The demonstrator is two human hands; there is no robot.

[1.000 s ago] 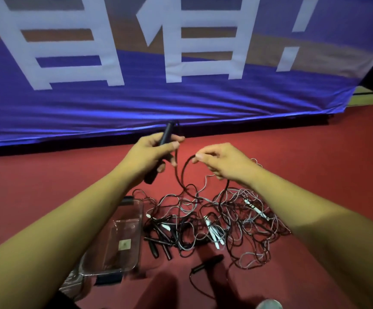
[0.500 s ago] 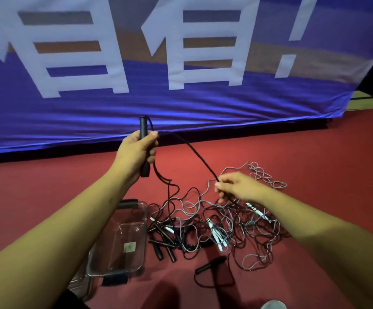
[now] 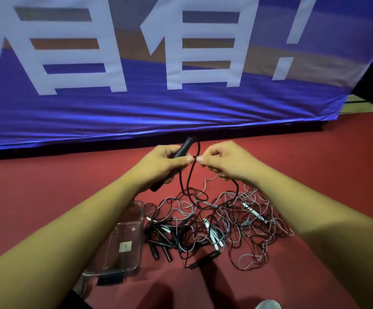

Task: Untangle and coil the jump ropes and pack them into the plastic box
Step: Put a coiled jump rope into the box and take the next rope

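Step in hand, as judged: untangling, with the first coil loop being formed.

Left hand (image 3: 158, 166): fingers curled round a black handle (image 3: 184, 147), which is held tilted. The thumb tip is pressed to the forefinger and pinches the black cord (image 3: 190, 186).

Right hand (image 3: 223, 161): thumb and forefinger pinch the same cord, tip to tip with the left thumb. The other fingers are curled in.

Both hands are raised above the floor (image 3: 47, 197), toward its far edge under the banner (image 3: 136, 112).

The cord runs from the handle top, through the pinch and down into the tangle (image 3: 221, 228) on the floor. It is not yet free.

The box (image 3: 123, 233) lies on the floor, touching the tangle's left side. No rope is seen inside it.

Next move calls for drawing more cord out of the pile in even loops. The pull should be slow, since the crossing grey cords are likely to snag and drag.
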